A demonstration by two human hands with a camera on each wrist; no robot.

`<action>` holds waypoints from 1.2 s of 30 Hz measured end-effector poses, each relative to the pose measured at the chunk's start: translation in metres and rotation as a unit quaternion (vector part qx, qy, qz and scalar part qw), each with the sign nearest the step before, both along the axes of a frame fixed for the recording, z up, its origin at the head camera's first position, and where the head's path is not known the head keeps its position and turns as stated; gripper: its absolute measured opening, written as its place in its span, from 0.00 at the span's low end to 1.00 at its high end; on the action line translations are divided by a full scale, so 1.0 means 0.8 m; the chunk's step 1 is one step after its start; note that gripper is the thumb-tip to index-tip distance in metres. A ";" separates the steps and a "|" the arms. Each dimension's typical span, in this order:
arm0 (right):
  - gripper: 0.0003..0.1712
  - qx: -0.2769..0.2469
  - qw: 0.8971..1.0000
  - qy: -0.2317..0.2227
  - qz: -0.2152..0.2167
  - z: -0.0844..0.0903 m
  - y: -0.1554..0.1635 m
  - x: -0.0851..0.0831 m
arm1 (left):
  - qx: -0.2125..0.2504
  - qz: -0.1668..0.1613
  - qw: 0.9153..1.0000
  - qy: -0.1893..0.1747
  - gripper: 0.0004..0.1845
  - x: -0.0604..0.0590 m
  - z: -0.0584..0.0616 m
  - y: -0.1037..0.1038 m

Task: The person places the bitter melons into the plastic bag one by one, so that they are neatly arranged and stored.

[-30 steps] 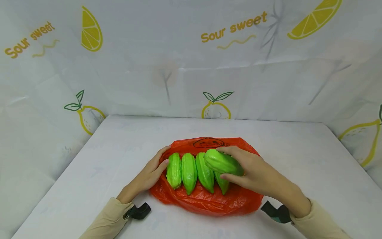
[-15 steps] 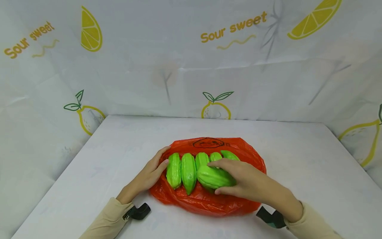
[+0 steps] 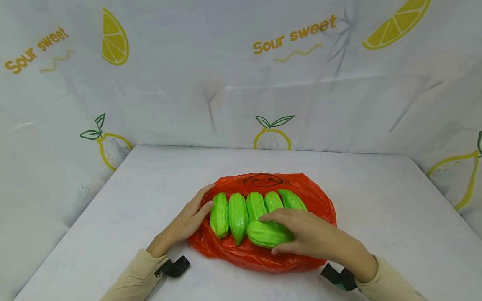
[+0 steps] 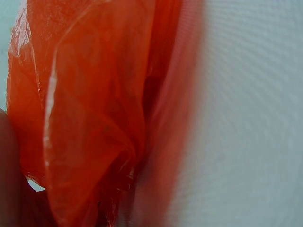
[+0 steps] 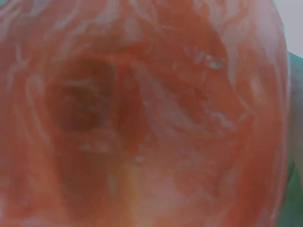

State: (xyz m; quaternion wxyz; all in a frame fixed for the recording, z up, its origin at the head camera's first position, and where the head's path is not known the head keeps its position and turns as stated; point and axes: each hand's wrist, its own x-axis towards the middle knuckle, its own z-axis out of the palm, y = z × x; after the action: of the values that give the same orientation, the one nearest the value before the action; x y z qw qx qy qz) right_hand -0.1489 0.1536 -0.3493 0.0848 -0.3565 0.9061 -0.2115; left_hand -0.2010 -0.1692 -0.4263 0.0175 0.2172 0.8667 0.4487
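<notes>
Green ridged gourd (image 3: 268, 234) lay crosswise at the near end of a row of five like gourds, all on an orange plastic bag (image 3: 324, 200) spread flat on the white table (image 3: 376, 196). Right hand (image 3: 306, 236) gripped this crosswise gourd: fingers curled over its top from the far side, thumb under its near edge. Its left end touched the near tips of the middle gourds.

Row of five, left to right in the head view: first gourd (image 3: 219, 215), second gourd (image 3: 238, 216), third gourd (image 3: 256, 205), fourth gourd (image 3: 273, 201), fifth gourd (image 3: 291, 200). They lay side by side, long axes pointing away from the person, neighbours touching or nearly so. The near parts of the third, fourth and fifth were hidden behind the crosswise gourd and the right hand.

Left hand (image 3: 190, 217) rested on the left edge of the bag, fingers extended and relaxed, fingertips against the first gourd's left side; it gripped nothing.

Left wrist view showed only crumpled orange film (image 4: 90, 118) close up beside white table surface, blurred. Right wrist view was filled with blurred orange plastic (image 5: 142, 118); no gourd could be made out there.

Bag bore a black printed mark (image 3: 263, 180) at its far edge. Backdrop: white sheet printed with lemons and the words "Sour sweet" (image 3: 295, 33).
</notes>
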 end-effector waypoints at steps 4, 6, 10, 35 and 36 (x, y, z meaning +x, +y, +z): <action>0.34 0.005 1.000 -0.002 0.004 -0.002 -0.001 0.001 | 0.001 0.000 1.000 0.000 0.28 0.000 0.001 0.000; 0.33 0.008 1.000 -0.003 0.007 -0.003 -0.001 0.001 | 0.001 -0.001 1.000 0.001 0.28 0.000 0.001 0.000; 0.33 0.011 1.000 -0.004 0.016 -0.004 -0.001 0.001 | -0.001 -0.002 1.000 0.002 0.28 0.000 0.001 0.000; 0.22 -0.017 0.998 -0.049 0.040 -0.007 0.003 -0.002 | -0.002 0.002 1.000 0.002 0.28 0.000 0.001 0.000; 0.23 -0.017 0.998 -0.044 0.037 -0.005 0.004 -0.002 | -0.001 0.001 1.000 0.002 0.28 0.000 0.001 0.000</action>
State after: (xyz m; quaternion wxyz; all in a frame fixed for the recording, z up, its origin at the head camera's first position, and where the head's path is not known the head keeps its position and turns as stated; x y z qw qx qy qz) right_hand -0.1504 0.1568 -0.3533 0.1261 -0.3816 0.8838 -0.2394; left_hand -0.2006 -0.1688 -0.4252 0.0151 0.2172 0.8676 0.4471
